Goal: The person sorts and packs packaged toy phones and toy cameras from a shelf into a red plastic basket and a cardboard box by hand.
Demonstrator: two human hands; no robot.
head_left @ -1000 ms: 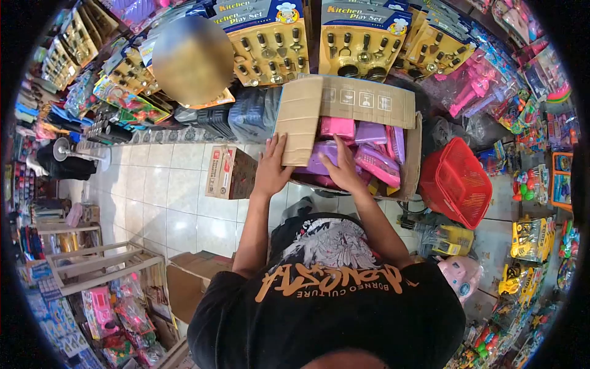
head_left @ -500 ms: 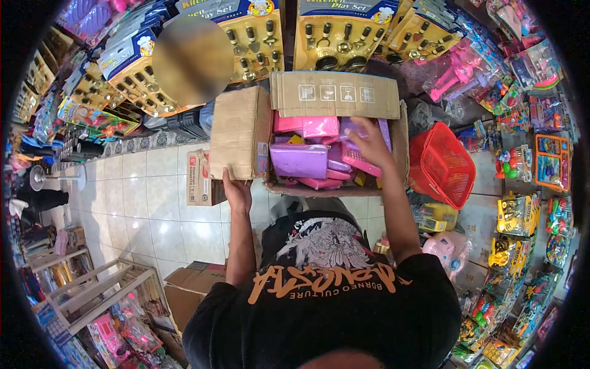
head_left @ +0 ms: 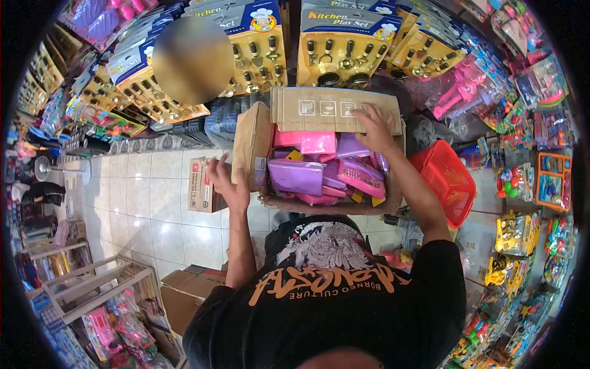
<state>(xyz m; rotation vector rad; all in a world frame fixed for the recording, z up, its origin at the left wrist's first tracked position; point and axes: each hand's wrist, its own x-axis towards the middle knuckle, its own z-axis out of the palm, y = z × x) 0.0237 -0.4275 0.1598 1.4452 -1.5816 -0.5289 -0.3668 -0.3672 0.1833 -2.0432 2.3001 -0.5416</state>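
Before me stands an open cardboard box (head_left: 395, 178) filled with pink and purple plastic-wrapped toys. A purple pack (head_left: 296, 177) lies at the left, a pink pack (head_left: 318, 142) at the back, and a pink toy with buttons (head_left: 361, 177) at the right. My right hand (head_left: 376, 130) rests its spread fingers on the box's printed back flap (head_left: 319, 111). At the left side, my left hand (head_left: 230, 186) has its fingers apart, right beside the raised left flap (head_left: 251, 144); neither hand is closed around anything.
A red plastic basket (head_left: 452, 184) stands right of the box. A small printed carton (head_left: 203, 187) sits on the tiled floor (head_left: 141, 209) to the left. Kitchen play sets (head_left: 344, 46) hang behind, and bagged toys (head_left: 517, 232) line the right. Another carton (head_left: 184, 295) is near my left elbow.
My right hand has moved from the toys up onto the back flap. The left flap has swung upright toward the box, and my left hand's fingers have spread out beside it.
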